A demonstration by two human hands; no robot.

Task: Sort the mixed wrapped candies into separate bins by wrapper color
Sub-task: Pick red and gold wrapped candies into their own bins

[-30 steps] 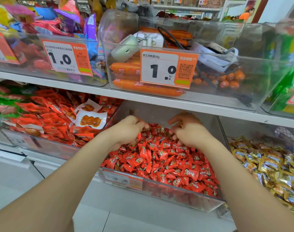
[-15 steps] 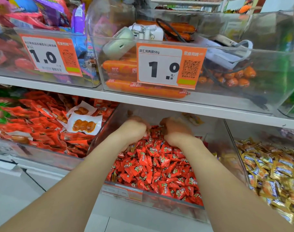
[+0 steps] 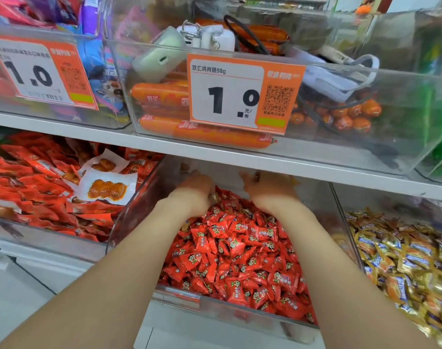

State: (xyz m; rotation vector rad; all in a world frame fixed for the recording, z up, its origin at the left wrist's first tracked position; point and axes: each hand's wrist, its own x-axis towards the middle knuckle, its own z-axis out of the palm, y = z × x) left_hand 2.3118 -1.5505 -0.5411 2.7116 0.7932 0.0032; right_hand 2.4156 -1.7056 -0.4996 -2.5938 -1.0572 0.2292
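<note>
A clear bin (image 3: 240,313) on the lower shelf holds a heap of red wrapped candies (image 3: 240,253). Both my hands reach deep to the back of it, under the shelf above. My left hand (image 3: 197,192) has its fingers dug down into the pile and hidden, with a gold candy (image 3: 213,197) lying right beside it. My right hand (image 3: 267,192) is curled, and a gold wrapper (image 3: 293,183) sticks out at its far side. The bin to the right holds gold wrapped candies (image 3: 403,258).
The white shelf edge (image 3: 240,157) hangs low just above my hands. To the left is a bin of red snack packets (image 3: 38,187). Upper bins hold orange sausages (image 3: 162,95), price tags (image 3: 242,93) and loose gadgets.
Both hands have pushed further back in the red candy bin, under the shelf. My head has moved closer and lower, so the bins look larger.
</note>
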